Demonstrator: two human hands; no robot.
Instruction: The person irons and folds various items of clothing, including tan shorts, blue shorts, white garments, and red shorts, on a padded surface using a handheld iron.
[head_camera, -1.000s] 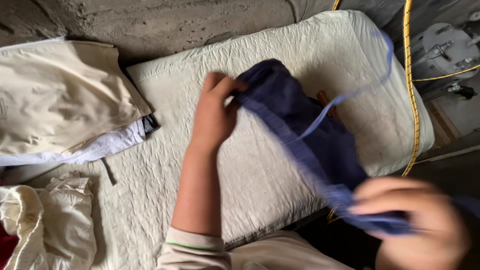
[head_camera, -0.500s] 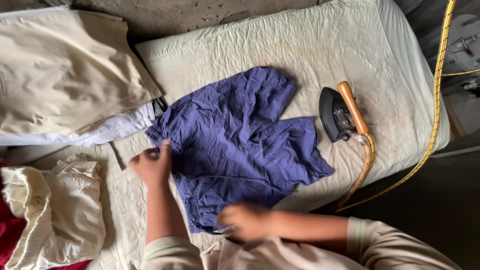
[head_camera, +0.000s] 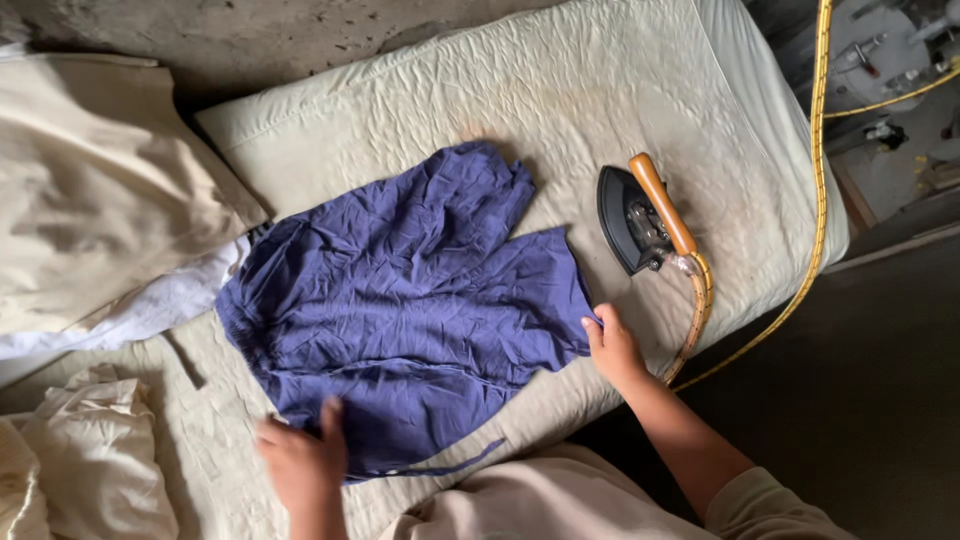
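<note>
Here, wrinkled blue shorts (head_camera: 410, 300) lie spread flat on a padded cream board (head_camera: 560, 90), a hand at each end.

At far left cream cloths (head_camera: 90, 200) and a crumpled heap (head_camera: 90, 460) crowd the board's edge; the left hand (head_camera: 300, 460) pinches the waistband at the near edge; the board's far strip lies bare; the right hand (head_camera: 612, 345) grips a leg hem; just beyond, a black iron (head_camera: 640, 215) with a wooden handle sits, its braided cord (head_camera: 700, 300) trailing off the near-right edge.
</note>
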